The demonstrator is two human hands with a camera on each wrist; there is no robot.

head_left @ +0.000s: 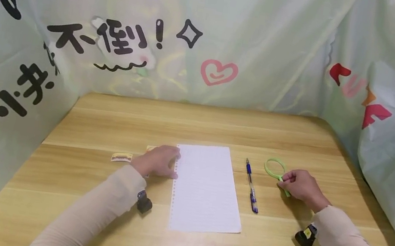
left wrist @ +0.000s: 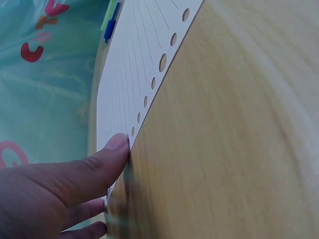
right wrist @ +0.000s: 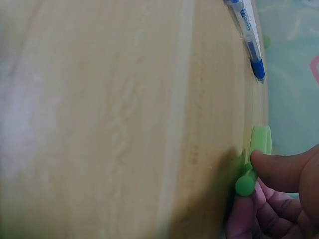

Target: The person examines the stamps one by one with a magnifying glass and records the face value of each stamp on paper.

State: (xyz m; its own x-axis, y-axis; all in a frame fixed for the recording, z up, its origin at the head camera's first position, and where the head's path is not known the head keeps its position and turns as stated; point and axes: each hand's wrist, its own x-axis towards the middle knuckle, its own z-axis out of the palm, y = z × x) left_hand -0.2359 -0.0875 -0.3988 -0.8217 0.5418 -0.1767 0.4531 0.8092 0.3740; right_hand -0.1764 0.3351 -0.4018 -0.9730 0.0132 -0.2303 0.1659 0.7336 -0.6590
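A lined sheet of loose-leaf paper (head_left: 206, 189), punched with holes down its left side, lies flat on the table. My left hand (head_left: 157, 160) touches that left edge; in the left wrist view the thumb (left wrist: 112, 149) meets the edge and the other fingers are partly hidden. On the right, my right hand (head_left: 301, 186) pinches the handle of a small green magnifying glass (right wrist: 245, 186) between thumb and fingers. Its round frame points away from me, at or just above the tabletop. Between paper and magnifying glass lies a clear pen (head_left: 251, 186) with blue ends, its tip pointing away.
A small orange-and-white card (head_left: 121, 157) lies left of my left hand. Another card (head_left: 151, 148) is partly covered by that hand. The wooden table (head_left: 198, 119) is bordered by pale printed curtains (head_left: 273, 44) at the back and sides.
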